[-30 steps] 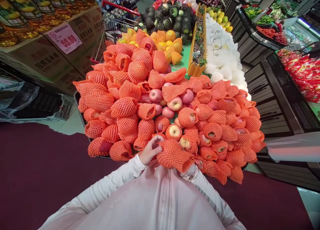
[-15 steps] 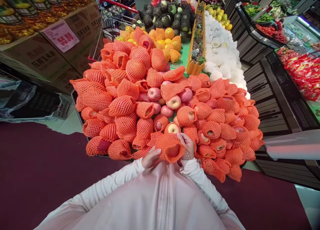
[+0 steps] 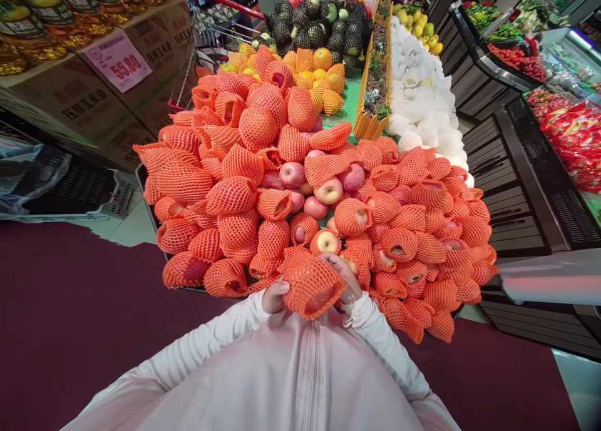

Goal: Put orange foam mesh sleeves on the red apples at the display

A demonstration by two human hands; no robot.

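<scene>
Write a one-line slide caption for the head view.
Left hand and right hand hold an orange foam-net fruit sleeve before a heaped apple display.

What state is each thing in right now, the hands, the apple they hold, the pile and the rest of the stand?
Left hand: gripping the netted apple's left side.
Right hand: gripping its right side.
Netted apple: lifted off the pile, foam net on, open end facing the camera.
Apple pile: heaped, mostly in orange nets.
Bare apples: unwrapped, at the pile's middle.
Price sign: reads 55.80.
</scene>
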